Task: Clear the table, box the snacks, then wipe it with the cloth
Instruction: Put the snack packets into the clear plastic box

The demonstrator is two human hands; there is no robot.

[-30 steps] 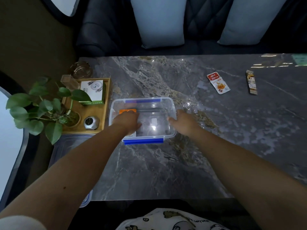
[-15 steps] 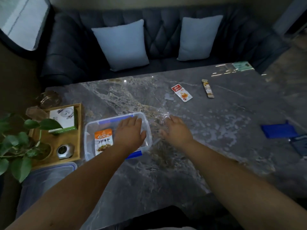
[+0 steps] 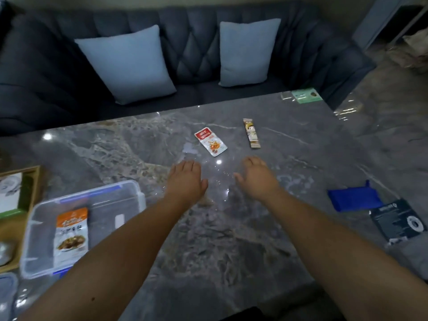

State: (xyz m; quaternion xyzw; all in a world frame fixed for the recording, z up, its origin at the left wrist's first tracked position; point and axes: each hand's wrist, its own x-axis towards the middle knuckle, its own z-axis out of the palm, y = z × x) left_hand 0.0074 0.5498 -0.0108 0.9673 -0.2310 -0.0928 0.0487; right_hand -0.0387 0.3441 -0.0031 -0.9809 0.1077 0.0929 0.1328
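A clear plastic box (image 3: 129, 195) with blue clips stands at the left of the grey marble table (image 3: 231, 239); an orange snack packet (image 3: 71, 232) lies inside it. A red-and-white snack packet (image 3: 210, 141) and a long thin snack bar (image 3: 251, 133) lie farther out on the table. My left hand (image 3: 186, 180) and my right hand (image 3: 257, 176) hover over the table just short of those two snacks, fingers spread and holding nothing. A folded blue cloth (image 3: 354, 198) lies at the right.
A dark packet (image 3: 397, 220) lies beside the cloth near the right edge. A wooden tray (image 3: 30, 181) with small items sits at the far left, a box lid (image 3: 7, 290) below it. A green card (image 3: 305, 95) marks the far corner. A dark sofa with two cushions (image 3: 129, 66) stands behind.
Both hands left the clear box and moved forward and right toward the two snacks. The view swung right, bringing the blue cloth and dark packet into sight.
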